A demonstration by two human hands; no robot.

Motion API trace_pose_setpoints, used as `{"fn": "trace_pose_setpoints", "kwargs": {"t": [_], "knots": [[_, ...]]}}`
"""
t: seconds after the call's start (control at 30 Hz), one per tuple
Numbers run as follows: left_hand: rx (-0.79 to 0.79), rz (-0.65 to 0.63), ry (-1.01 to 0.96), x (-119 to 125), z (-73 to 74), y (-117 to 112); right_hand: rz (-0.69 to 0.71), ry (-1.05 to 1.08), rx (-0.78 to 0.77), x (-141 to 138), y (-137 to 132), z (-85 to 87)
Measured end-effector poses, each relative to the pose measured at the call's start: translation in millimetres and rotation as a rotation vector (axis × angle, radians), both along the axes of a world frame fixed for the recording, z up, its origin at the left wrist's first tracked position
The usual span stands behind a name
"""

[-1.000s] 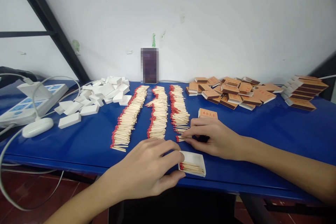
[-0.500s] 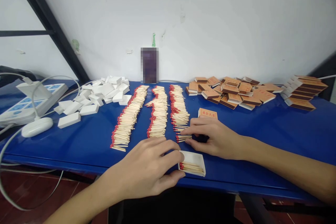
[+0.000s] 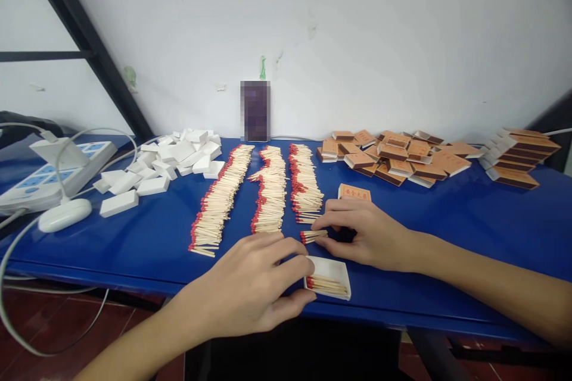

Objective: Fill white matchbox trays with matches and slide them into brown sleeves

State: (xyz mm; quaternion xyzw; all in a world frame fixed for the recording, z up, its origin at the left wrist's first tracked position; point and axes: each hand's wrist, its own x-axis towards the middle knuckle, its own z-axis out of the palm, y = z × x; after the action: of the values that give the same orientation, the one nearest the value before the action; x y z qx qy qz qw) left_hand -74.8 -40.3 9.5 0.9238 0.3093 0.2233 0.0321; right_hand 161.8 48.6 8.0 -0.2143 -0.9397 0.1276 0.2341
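Note:
My left hand [image 3: 250,289] rests near the front edge of the blue table [image 3: 134,238], fingertips pressed against the left end of a small white matchbox tray [image 3: 329,268] that holds several red-tipped matches. My right hand [image 3: 369,232] lies just behind the tray, its thumb and fingers pinched on a small bundle of matches [image 3: 310,236] pulled from the near end of the right row of matches [image 3: 304,181]. Two more rows of matches [image 3: 268,187] lie to the left. An orange matchbox sleeve [image 3: 354,193] sits just behind my right hand.
A heap of white inner trays [image 3: 174,155] lies at the back left, beside a white power strip [image 3: 44,175] and its cables. Orange matchboxes [image 3: 393,158] are piled at the back right, with a neat stack [image 3: 518,158] further right. A blurred dark object [image 3: 254,110] stands against the wall.
My right hand has drawn the small bundle of matches slightly away from the row's near end. My left hand and the tray have stayed put.

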Motion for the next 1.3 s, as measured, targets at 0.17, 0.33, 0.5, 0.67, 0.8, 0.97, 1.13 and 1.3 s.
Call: {"fn": "trace_pose_setpoints", "kwargs": {"t": [0.17, 0.33, 0.5, 0.67, 0.8, 0.97, 1.13, 1.3], "knots": [[0.006, -0.003, -0.003, -0.4, -1.0, 0.7, -0.002, 0.006, -0.015, -0.1, 1.2, -1.2], [-0.002, -0.001, -0.001, -0.1, -0.9, 1.2, 0.011, 0.029, 0.009, 0.5, 1.0, -2.6], [0.001, -0.003, -0.003, 0.2, -0.5, -0.1, 0.015, 0.035, 0.002, -0.2, 0.6, -2.8], [0.004, 0.001, -0.002, 0.2, -0.4, 0.4, 0.017, 0.021, -0.002, 0.0, -0.3, -1.0], [0.004, 0.003, 0.002, 0.0, -0.5, 0.5, 0.001, 0.051, 0.02, 0.9, -0.7, 0.9], [0.007, 0.007, 0.0, -0.6, -1.0, -0.2, -0.07, 0.019, 0.027, 1.2, 0.6, 0.1], [0.008, 0.009, 0.004, -0.8, -1.7, 0.2, -0.105, -0.012, 0.026, 1.1, 2.0, -2.6], [0.01, 0.009, 0.0, -0.9, -1.6, 0.3, -0.113, -0.037, 0.019, -0.1, 1.9, -1.9]]}}
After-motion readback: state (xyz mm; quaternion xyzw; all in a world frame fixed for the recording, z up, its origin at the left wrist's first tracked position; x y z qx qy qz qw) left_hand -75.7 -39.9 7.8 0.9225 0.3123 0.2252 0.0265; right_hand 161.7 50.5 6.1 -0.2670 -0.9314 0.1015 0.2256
